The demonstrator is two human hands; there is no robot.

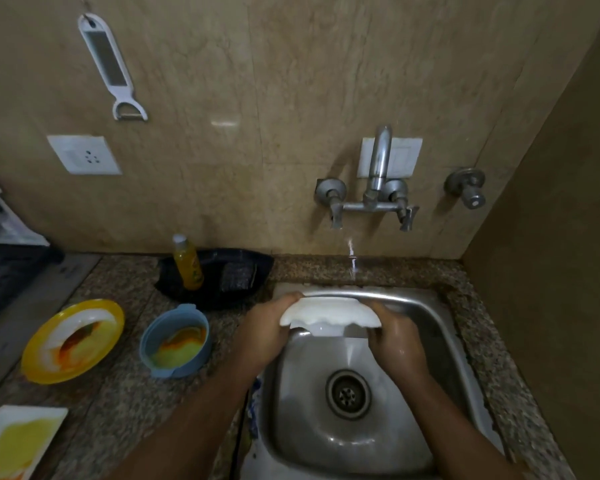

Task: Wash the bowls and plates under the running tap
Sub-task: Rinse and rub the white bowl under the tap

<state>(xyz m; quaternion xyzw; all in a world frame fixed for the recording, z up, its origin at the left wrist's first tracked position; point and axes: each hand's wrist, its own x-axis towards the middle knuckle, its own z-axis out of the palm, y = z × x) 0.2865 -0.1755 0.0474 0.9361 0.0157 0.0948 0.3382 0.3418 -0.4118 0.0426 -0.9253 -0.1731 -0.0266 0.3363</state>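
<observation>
I have one white bowl (329, 315) between my two hands, held over the back half of the steel sink (440, 327), below the tap (378, 168), with a thin stream of water (351, 258) falling just behind it. My left hand (267, 329) grips its left rim, fingers curled round the edge; my right hand (394, 336) is wet and holds the right side, fingers wrapped toward the underside. On the counter (118, 393) to my left three dirty pieces wait — one yellow-rimmed plate (73, 341) smeared orange, one blue bowl (175, 341) with yellow-green residue, and one white rectangular plate (18, 441) at the near corner with a yellow smear. Behind the blue bowl sits one black tray (219, 275) holding one yellow bottle (187, 265) and one dark scrub pad (238, 277) — the bottle's label is too blurred to read. On the wall hang one white peeler (108, 64), with one socket plate (84, 154) below it; I can read no writing anywhere.
</observation>
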